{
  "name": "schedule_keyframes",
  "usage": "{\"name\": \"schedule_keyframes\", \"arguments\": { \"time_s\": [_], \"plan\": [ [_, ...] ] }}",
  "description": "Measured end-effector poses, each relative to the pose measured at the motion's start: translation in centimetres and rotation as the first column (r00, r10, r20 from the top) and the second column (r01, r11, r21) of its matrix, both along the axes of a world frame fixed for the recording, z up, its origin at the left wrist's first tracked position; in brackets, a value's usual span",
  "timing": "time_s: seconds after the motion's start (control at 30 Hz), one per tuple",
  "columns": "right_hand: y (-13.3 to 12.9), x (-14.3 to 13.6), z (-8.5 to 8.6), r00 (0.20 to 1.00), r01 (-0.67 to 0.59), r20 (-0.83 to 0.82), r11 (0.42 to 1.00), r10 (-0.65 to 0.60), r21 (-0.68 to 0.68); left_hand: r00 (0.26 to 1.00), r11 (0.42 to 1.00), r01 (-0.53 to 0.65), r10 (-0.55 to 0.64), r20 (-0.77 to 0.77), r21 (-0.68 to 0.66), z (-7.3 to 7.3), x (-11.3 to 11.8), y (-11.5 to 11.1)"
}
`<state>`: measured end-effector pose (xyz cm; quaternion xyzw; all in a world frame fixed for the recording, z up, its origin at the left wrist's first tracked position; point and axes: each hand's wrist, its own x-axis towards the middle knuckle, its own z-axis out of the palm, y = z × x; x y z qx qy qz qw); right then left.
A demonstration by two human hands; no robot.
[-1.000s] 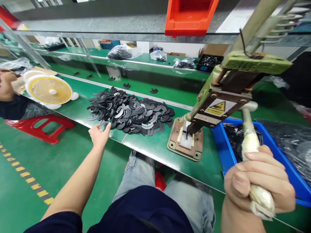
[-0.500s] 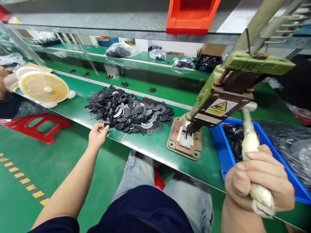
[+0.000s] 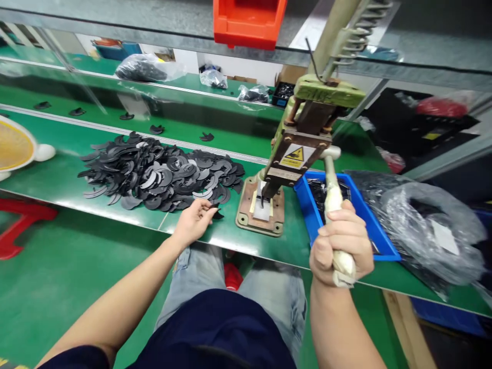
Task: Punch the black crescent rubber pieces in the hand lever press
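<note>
My left hand (image 3: 195,221) is closed in a pinch on a curved black plastic piece (image 3: 218,213), over the bench edge between the pile and the press. Wrapped around the tape-covered lever (image 3: 333,197) of the green hand press (image 3: 298,146), my right hand (image 3: 343,245) is closed. The press base (image 3: 246,218) is bolted-plate shaped and carries a pale pad (image 3: 263,211) under the ram. To the left lies a heap of curved black pieces (image 3: 165,174), some showing lighter grey faces.
A blue bin (image 3: 363,215) with black parts stands right of the press, beside a clear plastic bag (image 3: 434,230). An orange bin (image 3: 249,23) hangs above. Several black pieces lie along the green strip behind the pile. A fan (image 3: 17,146) is at the left.
My left hand has moved right, from the pile's left front edge toward the press, with a black piece now visible in its fingers. My right hand stays on the lever. The view has turned right.
</note>
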<state>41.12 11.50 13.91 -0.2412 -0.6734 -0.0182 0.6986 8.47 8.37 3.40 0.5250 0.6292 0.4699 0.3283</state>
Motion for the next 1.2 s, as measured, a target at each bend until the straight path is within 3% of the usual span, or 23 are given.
{"name": "schedule_keyframes", "arguments": {
  "time_s": [0.13,0.27,0.37,0.5,0.57,0.63,0.77,0.9,1.0,1.2],
  "plan": [
    [-0.4,0.3,-0.1,1.000,-0.016,0.024,1.000,0.016,0.001,0.979,0.974,0.201,-0.202,-0.002,-0.101,-1.0,3.3,1.6],
    [-0.6,0.3,-0.3,0.999,-0.016,0.030,1.000,0.016,-0.019,0.982,0.972,0.185,-0.179,0.052,-0.145,-0.7,3.1,2.9],
    [-0.7,0.2,-0.3,1.000,-0.007,0.009,1.000,0.007,-0.019,0.980,0.979,0.172,-0.181,-0.085,-0.105,-0.2,3.1,3.6],
    [-0.6,0.1,-0.5,1.000,0.004,-0.009,1.000,-0.004,-0.020,0.925,0.964,0.266,-0.262,-0.274,-0.023,0.0,4.3,3.7],
    [-0.5,0.1,-0.5,1.000,-0.004,-0.006,1.000,0.004,-0.014,0.933,0.960,0.280,-0.279,-0.229,-0.029,0.0,4.6,4.0],
    [-0.5,0.2,-0.6,1.000,-0.014,0.005,1.000,0.014,-0.007,0.959,0.962,0.262,-0.268,-0.088,-0.076,0.3,4.5,4.9],
    [-0.5,0.1,-0.5,1.000,-0.013,-0.012,1.000,0.013,-0.004,0.948,0.938,0.317,-0.307,0.085,-0.141,1.5,4.3,8.0],
    [-0.6,0.1,-0.5,1.000,0.022,0.004,0.999,-0.022,-0.034,0.902,0.880,0.431,-0.420,0.097,-0.201,2.3,5.8,10.5],
    [-0.6,0.1,-0.5,1.000,0.025,0.010,0.999,-0.025,-0.028,0.893,0.865,0.450,-0.443,0.084,-0.220,2.5,7.0,11.4],
    [-0.5,0.2,-0.6,1.000,0.001,-0.001,1.000,-0.001,-0.008,0.857,0.837,0.487,-0.513,-0.046,-0.249,2.6,6.7,12.9]
  ]
}}
